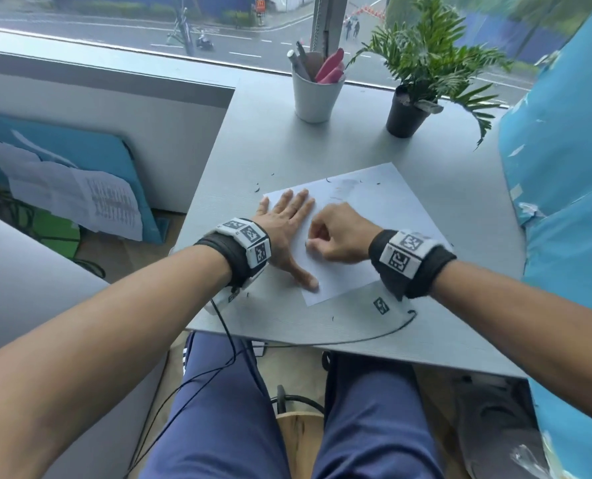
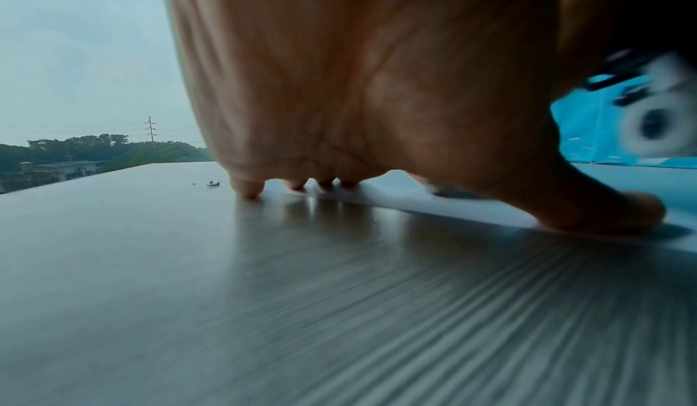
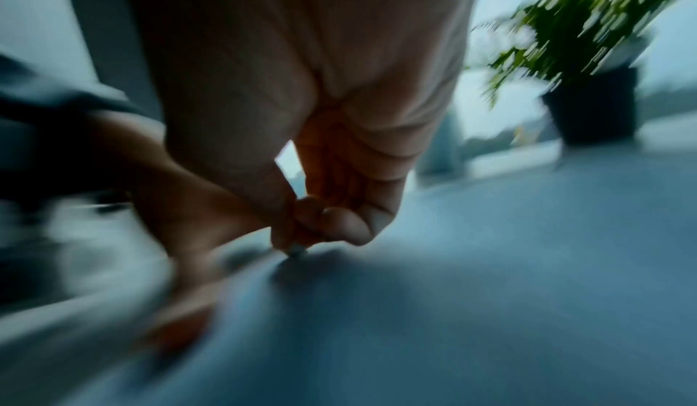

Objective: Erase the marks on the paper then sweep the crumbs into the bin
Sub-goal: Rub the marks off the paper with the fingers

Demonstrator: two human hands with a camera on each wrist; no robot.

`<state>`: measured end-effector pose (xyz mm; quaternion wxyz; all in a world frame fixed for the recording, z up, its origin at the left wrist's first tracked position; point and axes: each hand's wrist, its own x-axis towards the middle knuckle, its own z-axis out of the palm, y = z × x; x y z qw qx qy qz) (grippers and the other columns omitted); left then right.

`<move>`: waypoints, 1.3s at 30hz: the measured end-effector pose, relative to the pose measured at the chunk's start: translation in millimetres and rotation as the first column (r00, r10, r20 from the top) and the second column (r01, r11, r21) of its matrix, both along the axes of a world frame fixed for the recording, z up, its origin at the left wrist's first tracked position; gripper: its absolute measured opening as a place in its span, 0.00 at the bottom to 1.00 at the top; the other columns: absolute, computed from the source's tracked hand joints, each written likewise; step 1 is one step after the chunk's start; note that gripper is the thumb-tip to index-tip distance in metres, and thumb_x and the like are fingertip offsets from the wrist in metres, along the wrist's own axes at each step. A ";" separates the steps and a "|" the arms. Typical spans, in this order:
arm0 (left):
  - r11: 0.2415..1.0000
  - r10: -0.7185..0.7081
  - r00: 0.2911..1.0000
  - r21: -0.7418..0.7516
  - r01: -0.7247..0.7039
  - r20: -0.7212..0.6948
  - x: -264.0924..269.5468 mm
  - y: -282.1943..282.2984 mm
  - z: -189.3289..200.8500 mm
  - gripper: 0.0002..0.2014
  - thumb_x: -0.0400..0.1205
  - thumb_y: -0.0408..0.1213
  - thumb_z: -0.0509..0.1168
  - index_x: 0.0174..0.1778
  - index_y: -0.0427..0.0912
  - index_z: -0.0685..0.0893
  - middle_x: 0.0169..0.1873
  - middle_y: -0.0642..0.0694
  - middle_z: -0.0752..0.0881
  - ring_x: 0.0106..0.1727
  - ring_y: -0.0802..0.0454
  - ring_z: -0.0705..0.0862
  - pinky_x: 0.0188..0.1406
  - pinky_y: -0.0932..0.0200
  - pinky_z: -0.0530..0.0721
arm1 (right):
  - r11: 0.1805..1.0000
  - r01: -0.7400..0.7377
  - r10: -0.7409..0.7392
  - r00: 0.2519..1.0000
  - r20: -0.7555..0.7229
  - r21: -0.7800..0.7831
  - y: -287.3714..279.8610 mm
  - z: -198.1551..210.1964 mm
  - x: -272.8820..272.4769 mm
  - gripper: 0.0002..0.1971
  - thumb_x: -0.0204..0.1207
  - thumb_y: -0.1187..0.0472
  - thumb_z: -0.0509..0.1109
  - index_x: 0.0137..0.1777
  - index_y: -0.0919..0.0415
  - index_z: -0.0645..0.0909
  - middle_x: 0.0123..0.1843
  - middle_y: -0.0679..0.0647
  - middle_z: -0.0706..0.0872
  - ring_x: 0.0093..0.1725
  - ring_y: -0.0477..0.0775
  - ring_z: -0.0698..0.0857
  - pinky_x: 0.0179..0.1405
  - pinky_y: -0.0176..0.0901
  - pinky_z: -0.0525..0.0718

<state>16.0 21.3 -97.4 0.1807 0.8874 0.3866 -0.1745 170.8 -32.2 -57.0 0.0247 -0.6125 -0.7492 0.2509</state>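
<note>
The sheet of paper [image 1: 367, 233] lies flat near the front of the grey table [image 1: 260, 140]; thin, light and apt to slide or crease, it is best pinned at its edge, as the left hand [image 1: 287, 226] does with straight, spread fingers. The right hand [image 1: 336, 238] pinches a small eraser [image 3: 298, 252] in curled fingertips, its tip on the sheet beside the left thumb. Dark crumbs [image 1: 329, 180] dot paper and table; the white pen cup [image 1: 315, 95] and potted plant [image 1: 422, 63] stand well apart behind, and no bin shows.
</note>
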 end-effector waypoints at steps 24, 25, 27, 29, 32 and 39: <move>0.999 0.039 0.999 -0.007 -0.040 -0.033 0.4 0.4 0.9 0.82 0.46 0.84 0.69 0.84 0.53 0.27 0.82 0.41 0.23 0.82 0.38 0.23 0.83 0.36 0.33 | 0.999 -0.035 0.036 0.999 0.017 -0.038 7.4 4.7 3.7 0.07 0.72 0.58 0.74 0.40 0.60 0.91 0.35 0.53 0.91 0.37 0.52 0.89 0.41 0.43 0.87; 0.999 0.042 0.999 -0.009 -0.042 -0.033 0.5 0.2 1.2 0.81 0.46 0.84 0.70 0.84 0.52 0.27 0.82 0.41 0.24 0.82 0.38 0.24 0.83 0.36 0.33 | 1.000 0.027 -0.027 0.999 0.029 0.016 22.5 7.7 12.4 0.08 0.71 0.57 0.74 0.41 0.60 0.92 0.37 0.54 0.92 0.38 0.53 0.89 0.44 0.44 0.87; 0.999 0.051 0.998 -0.010 -0.051 -0.030 0.9 -0.1 1.7 0.82 0.47 0.84 0.70 0.84 0.51 0.27 0.82 0.42 0.24 0.82 0.38 0.24 0.83 0.36 0.33 | 0.987 0.127 -0.131 0.991 0.036 0.096 42.3 11.7 26.6 0.08 0.71 0.57 0.74 0.43 0.61 0.92 0.40 0.56 0.93 0.40 0.52 0.89 0.49 0.44 0.87; 0.999 0.053 0.998 -0.001 -0.053 -0.022 0.6 0.3 0.7 0.83 0.47 0.84 0.70 0.85 0.49 0.27 0.83 0.42 0.24 0.82 0.39 0.24 0.83 0.37 0.33 | 0.989 0.103 -0.105 0.994 0.017 0.106 34.4 6.7 20.4 0.08 0.71 0.59 0.72 0.40 0.63 0.91 0.38 0.58 0.92 0.37 0.53 0.87 0.46 0.46 0.87; 0.999 0.050 0.999 0.010 -0.049 -0.016 0.6 1.5 -3.9 0.84 0.44 0.85 0.68 0.84 0.47 0.27 0.83 0.42 0.24 0.82 0.39 0.24 0.82 0.38 0.31 | 0.996 -0.070 0.071 0.997 0.019 -0.049 -12.1 -2.5 -6.7 0.07 0.71 0.59 0.72 0.38 0.61 0.89 0.33 0.54 0.90 0.33 0.52 0.86 0.37 0.42 0.85; 0.998 0.059 0.998 -0.011 -0.059 -0.037 1.3 -0.2 2.3 0.84 0.44 0.84 0.69 0.84 0.49 0.27 0.82 0.43 0.24 0.82 0.40 0.23 0.83 0.38 0.32 | 0.994 0.088 -0.091 0.995 0.041 0.071 41.5 9.2 20.8 0.10 0.71 0.57 0.73 0.43 0.63 0.91 0.40 0.59 0.92 0.43 0.56 0.89 0.45 0.41 0.85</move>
